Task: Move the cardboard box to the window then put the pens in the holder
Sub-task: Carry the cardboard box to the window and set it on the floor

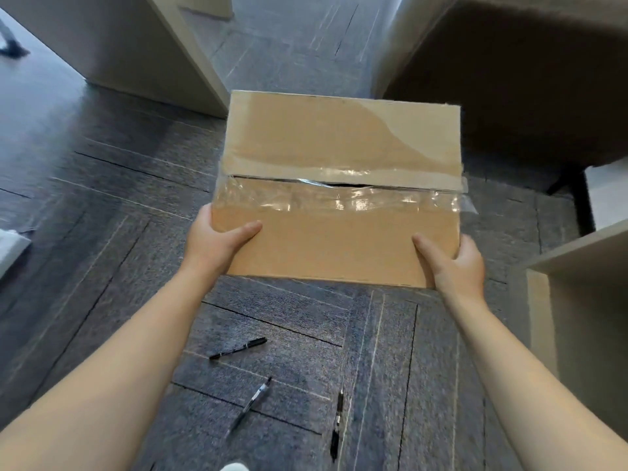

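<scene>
Cardboard box gripped at near corners, both hands' fingers clamped; pens on carpet.

Two bare forearms, no sleeves, left hand, right hand (no rings or watch), possibly a white shoe tip.

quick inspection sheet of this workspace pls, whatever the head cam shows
surface: grey carpet tiles, no table in use
job's things: cardboard box held up, taped seam partly split; three pens loose on the carpet; holder not seen
clutter: nothing seen
grippers: left hand and right hand grip the box's near corners
cables: nothing seen
surroundings: white furniture panels, dark seat, shelf edge
</scene>
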